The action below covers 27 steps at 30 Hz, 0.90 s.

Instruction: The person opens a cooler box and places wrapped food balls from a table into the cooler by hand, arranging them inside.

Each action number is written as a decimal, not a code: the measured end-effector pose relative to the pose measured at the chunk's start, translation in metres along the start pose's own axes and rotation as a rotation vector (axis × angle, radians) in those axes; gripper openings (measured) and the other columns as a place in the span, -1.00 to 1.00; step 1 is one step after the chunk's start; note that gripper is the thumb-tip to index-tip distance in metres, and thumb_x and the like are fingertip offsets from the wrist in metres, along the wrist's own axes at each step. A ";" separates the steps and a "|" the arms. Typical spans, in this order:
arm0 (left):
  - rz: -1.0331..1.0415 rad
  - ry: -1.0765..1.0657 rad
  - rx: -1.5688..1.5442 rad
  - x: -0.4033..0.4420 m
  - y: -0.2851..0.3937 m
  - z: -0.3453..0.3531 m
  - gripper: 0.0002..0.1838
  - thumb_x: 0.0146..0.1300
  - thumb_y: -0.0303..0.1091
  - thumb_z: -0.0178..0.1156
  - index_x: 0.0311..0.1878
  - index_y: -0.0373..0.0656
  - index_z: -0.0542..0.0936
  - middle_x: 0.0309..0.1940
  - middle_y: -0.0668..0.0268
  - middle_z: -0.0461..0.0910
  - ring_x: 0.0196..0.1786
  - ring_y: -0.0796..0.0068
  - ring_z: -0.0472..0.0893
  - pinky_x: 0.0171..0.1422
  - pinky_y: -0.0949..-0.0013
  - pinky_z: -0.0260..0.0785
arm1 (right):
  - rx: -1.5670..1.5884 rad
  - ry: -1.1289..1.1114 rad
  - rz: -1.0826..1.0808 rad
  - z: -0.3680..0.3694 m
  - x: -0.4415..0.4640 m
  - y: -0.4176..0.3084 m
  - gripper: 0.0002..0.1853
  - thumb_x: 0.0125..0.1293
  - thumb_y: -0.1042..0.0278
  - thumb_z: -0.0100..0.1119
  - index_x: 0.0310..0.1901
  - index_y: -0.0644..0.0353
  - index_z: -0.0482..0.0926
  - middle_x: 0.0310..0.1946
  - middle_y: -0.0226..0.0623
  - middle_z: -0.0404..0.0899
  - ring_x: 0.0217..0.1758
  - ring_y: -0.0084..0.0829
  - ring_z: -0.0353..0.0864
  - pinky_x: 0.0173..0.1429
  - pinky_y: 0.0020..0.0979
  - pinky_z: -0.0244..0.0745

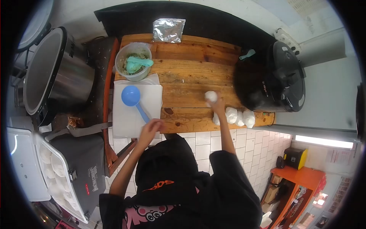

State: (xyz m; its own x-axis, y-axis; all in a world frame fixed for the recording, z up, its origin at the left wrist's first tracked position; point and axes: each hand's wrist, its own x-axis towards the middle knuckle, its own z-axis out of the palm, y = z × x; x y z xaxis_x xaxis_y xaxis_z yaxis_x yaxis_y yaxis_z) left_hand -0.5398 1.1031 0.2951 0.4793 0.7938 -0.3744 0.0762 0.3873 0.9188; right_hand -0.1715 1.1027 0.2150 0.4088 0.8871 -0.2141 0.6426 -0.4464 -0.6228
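My left hand is closed at the end of the handle of a blue ladle, whose round bowl lies over a stack of white paper sheets. My right hand, slightly blurred, grips a small white wrapped bundle above the wooden table. Close beside that hand, several similar white bundles sit in a row along the table's front edge. What is inside the bundles is hidden. Behind the sheets stands a translucent tub of greenish food, with a turquoise scoop resting in it.
On the right stands a large black lidded pot, with a pale turquoise spoon by it. A foil packet lies at the back of the wooden table. Left are a steel cooker and an open cooler box holding white bundles.
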 end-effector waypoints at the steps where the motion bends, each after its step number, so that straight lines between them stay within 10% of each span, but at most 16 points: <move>1: -0.062 -0.035 -0.130 0.015 -0.010 0.015 -0.68 0.37 -0.24 -0.08 0.09 -0.19 0.38 -0.07 0.20 0.49 0.00 0.42 0.52 0.09 0.33 0.39 | 0.148 -0.016 -0.031 0.005 -0.021 -0.032 -0.27 -0.05 0.08 0.36 0.16 0.14 0.30 0.09 0.05 0.33 0.09 -0.06 0.39 0.14 -0.17 0.32; 6: -0.186 0.080 -0.770 0.032 -0.001 0.033 -0.48 0.33 0.09 -0.16 0.29 0.16 0.12 0.18 0.17 0.31 0.17 0.23 0.40 0.14 0.01 0.29 | 0.648 -0.417 -0.030 -0.032 -0.098 -0.099 -0.36 0.12 0.13 0.25 0.21 0.17 0.27 0.09 0.03 0.34 0.10 -0.09 0.38 0.14 -0.18 0.30; 11: 0.001 0.189 -0.668 -0.037 0.021 -0.027 -0.39 0.24 0.12 -0.01 0.27 0.10 0.12 0.13 0.17 0.32 0.14 0.18 0.41 0.14 -0.07 0.31 | -0.573 0.265 0.005 0.019 -0.078 0.056 -0.20 -0.01 -0.23 0.22 0.11 0.29 0.35 0.07 0.14 0.36 0.14 0.10 0.30 0.24 0.00 0.07; 13: 0.114 0.261 -0.662 -0.091 0.039 -0.047 -0.49 0.23 -0.24 0.10 0.23 -0.02 0.23 0.07 0.18 0.36 0.13 0.30 0.40 0.13 0.22 0.36 | -0.704 0.340 0.080 0.036 -0.067 0.103 -0.08 -0.13 -0.41 0.18 0.14 0.17 0.34 0.15 0.12 0.29 0.22 0.16 0.19 0.24 0.15 0.02; 15: 0.325 0.447 0.105 -0.160 0.084 -0.063 -0.41 0.12 -0.25 0.20 0.21 -0.10 0.25 0.05 0.19 0.36 0.15 0.28 0.37 0.21 0.21 0.23 | -0.801 0.461 0.050 0.045 -0.055 0.141 0.04 -0.18 -0.50 0.13 0.27 0.08 0.20 0.22 0.10 0.20 0.24 0.20 0.16 0.20 0.24 0.02; 16: 0.375 0.556 0.260 -0.196 0.116 -0.068 -0.40 0.07 -0.23 0.22 0.18 -0.13 0.27 0.04 0.19 0.36 0.16 0.29 0.35 0.23 0.20 0.19 | -0.922 0.268 0.416 0.034 -0.061 0.065 0.04 -0.14 -0.50 0.10 0.31 0.04 0.14 0.26 0.09 0.15 0.25 0.25 0.14 0.18 0.26 0.01; 17: 0.414 0.653 0.414 -0.234 0.139 -0.069 -0.39 0.03 -0.22 0.25 0.15 -0.16 0.30 0.03 0.20 0.36 0.17 0.30 0.33 0.24 0.19 0.15 | -1.036 0.213 0.443 0.033 -0.064 0.039 -0.07 0.07 -0.37 0.01 0.33 0.15 0.08 0.17 0.08 0.27 0.15 0.10 0.29 0.19 -0.01 0.23; 21: 0.505 1.665 0.314 -0.342 0.153 -0.093 -0.45 0.09 -0.11 0.19 0.09 -0.20 0.33 0.03 0.17 0.36 0.11 0.32 0.36 0.16 0.28 0.22 | -0.911 0.292 0.315 0.026 -0.063 0.063 -0.10 0.09 -0.32 0.03 0.33 0.13 0.07 0.18 0.07 0.25 0.17 0.08 0.26 0.20 -0.01 0.21; 27: -0.201 1.791 0.516 -0.436 0.075 -0.185 -0.50 0.23 -0.09 0.07 0.10 -0.23 0.26 -0.21 0.03 0.51 -0.27 0.31 0.53 -0.11 0.33 0.35 | -0.755 0.279 0.190 0.022 -0.055 0.068 -0.13 0.11 -0.25 0.04 0.34 0.11 0.06 0.20 0.04 0.23 0.21 0.05 0.23 0.21 0.01 0.18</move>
State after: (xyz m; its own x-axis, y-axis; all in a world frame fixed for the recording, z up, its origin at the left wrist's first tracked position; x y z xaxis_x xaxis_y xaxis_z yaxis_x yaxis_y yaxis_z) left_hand -0.9048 0.8734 0.5042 -0.9086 0.3787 0.1762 0.3936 0.6351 0.6646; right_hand -0.1648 1.0260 0.1675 0.6362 0.7714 -0.0085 0.7681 -0.6324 0.1000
